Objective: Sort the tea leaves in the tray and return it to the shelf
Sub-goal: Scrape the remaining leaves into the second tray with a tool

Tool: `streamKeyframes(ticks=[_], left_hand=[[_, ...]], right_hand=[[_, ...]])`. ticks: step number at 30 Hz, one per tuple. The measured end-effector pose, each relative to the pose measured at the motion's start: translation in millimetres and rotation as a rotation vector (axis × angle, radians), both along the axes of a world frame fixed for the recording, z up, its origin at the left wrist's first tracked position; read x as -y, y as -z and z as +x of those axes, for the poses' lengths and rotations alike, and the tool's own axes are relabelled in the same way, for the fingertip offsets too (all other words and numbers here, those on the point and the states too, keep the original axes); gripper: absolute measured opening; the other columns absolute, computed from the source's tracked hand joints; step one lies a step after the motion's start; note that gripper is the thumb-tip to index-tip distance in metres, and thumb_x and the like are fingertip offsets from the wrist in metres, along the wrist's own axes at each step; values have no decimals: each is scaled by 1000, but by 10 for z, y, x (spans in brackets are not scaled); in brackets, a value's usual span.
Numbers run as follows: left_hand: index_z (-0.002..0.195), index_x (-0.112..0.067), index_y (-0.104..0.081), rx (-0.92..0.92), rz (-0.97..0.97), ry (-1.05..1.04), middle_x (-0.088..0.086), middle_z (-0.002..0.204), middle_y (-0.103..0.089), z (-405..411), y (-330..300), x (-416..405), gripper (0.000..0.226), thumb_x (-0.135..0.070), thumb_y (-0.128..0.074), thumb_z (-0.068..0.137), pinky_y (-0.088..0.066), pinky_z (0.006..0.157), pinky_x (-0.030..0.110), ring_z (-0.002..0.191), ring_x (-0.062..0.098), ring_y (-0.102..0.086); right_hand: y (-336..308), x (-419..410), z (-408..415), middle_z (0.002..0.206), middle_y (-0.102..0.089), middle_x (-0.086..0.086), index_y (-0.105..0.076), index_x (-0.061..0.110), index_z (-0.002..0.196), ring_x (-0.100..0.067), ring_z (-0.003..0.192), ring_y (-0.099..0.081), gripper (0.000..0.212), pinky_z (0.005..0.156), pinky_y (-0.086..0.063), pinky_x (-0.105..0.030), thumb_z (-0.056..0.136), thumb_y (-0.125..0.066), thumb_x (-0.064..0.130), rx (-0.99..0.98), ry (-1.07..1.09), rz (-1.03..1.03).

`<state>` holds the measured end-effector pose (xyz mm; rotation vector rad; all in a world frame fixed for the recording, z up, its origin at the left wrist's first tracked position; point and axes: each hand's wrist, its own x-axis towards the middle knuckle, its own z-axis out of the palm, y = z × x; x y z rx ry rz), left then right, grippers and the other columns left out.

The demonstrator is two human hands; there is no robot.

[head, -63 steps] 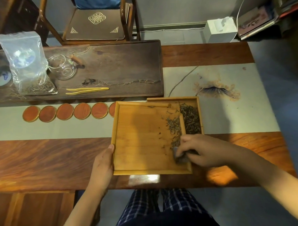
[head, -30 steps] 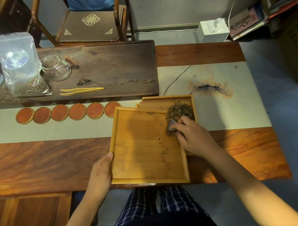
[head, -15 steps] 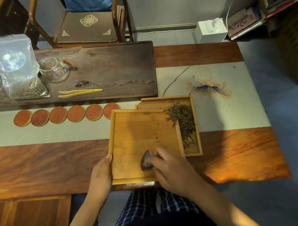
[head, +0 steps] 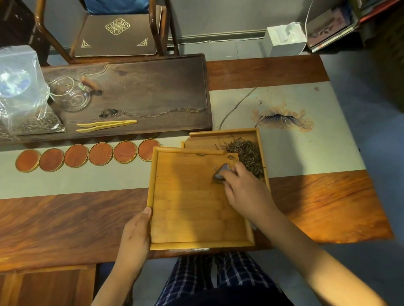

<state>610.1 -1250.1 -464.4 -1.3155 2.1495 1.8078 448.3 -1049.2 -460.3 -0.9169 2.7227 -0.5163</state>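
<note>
A light wooden tray (head: 194, 212) lies flat on the desk (head: 56, 221), its near edge overhanging the desk's front, its long axis running away from the person. The left hand (head: 136, 233) grips the tray's left rim, thumb on top. The right hand (head: 245, 191) has its fingers (head: 227, 174) closed on a small dark scraper (head: 221, 174) pressed to the tray's far right corner. Just beyond that corner, a second tray (head: 219, 139) holds the heaped tea leaves (head: 246, 154).
</note>
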Motion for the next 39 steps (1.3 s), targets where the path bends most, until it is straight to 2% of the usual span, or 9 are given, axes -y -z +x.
streamKeyframes(ticks=[5, 8, 12, 18, 24, 29, 32, 35, 39], left_hand=[[74, -12, -61, 9, -3, 10, -3, 62, -60, 20, -10, 20, 42, -33, -37, 102, -42, 55, 19, 53, 1, -54], [75, -10, -60, -18, 7, 41, -9, 58, -63, 29, -8, 0, 42, -30, -36, 102, -42, 49, 9, 50, -3, -54], [76, -10, -61, -6, 32, 17, -4, 61, -62, 9, 26, -33, 42, -32, -37, 102, -44, 53, 14, 54, 0, -55], [73, -11, -60, -39, 9, 24, -11, 58, -63, -57, 12, -72, 41, -27, -38, 103, -42, 48, 9, 51, -3, -55], [70, -8, -54, -31, -16, 28, -8, 53, -55, -42, 20, -97, 41, -28, -39, 102, -38, 45, 11, 47, -2, -49], [75, -5, -62, -42, -7, 22, -4, 61, -63, -38, 10, -56, 43, -28, -38, 102, -43, 51, 12, 54, 0, -56], [81, -4, -65, -12, -10, 22, 4, 71, -64, -23, 3, -24, 43, -30, -37, 102, -44, 54, 17, 56, 1, -57], [72, -11, -60, -1, -48, 8, -4, 61, -60, -14, -38, 32, 43, -31, -37, 102, -41, 50, 13, 50, -4, -54], [65, -14, -51, 31, -67, 60, -12, 50, -57, -41, -78, 127, 45, -32, -35, 102, -35, 55, 28, 45, -5, -49]], right_hand=[[112, 53, -277, 103, -45, -5, -55, 14, 124, -15, 68, -48, 30, 56, -42, -28, 97, -44, 21, 12, 152, 31], [96, 79, -364, 109, -46, -7, -53, 12, 126, -18, 76, -52, 31, 61, -47, -29, 99, -43, 22, 40, 244, 29], [-65, 252, -150, 112, -45, -2, -54, 15, 122, -6, 71, -46, 28, 57, -32, -9, 95, -48, 22, 30, 219, -131], [-120, 621, 312, 113, -43, 0, -51, 20, 126, -3, 68, -44, 29, 54, -33, -14, 98, -45, 23, 110, -1, -165], [-46, 899, 53, 114, -45, -7, -53, 14, 121, -16, 84, -52, 27, 67, -47, -27, 99, -43, 25, 122, 165, -196], [72, 771, -106, 112, -45, -4, -58, 15, 115, -5, 69, -40, 26, 51, -26, -11, 98, -47, 29, 66, 208, -178], [150, 578, -196, 118, -46, -7, -59, 12, 117, -7, 72, -43, 27, 58, -33, -13, 97, -47, 27, 53, 250, -128], [195, 385, -337, 115, -47, -10, -60, 10, 116, -10, 70, -45, 26, 61, -38, -21, 98, -46, 24, 75, 319, -87], [149, 241, -474, 111, -48, -9, -59, 10, 117, -13, 74, -46, 27, 64, -40, -25, 99, -45, 26, 103, 376, -109]])
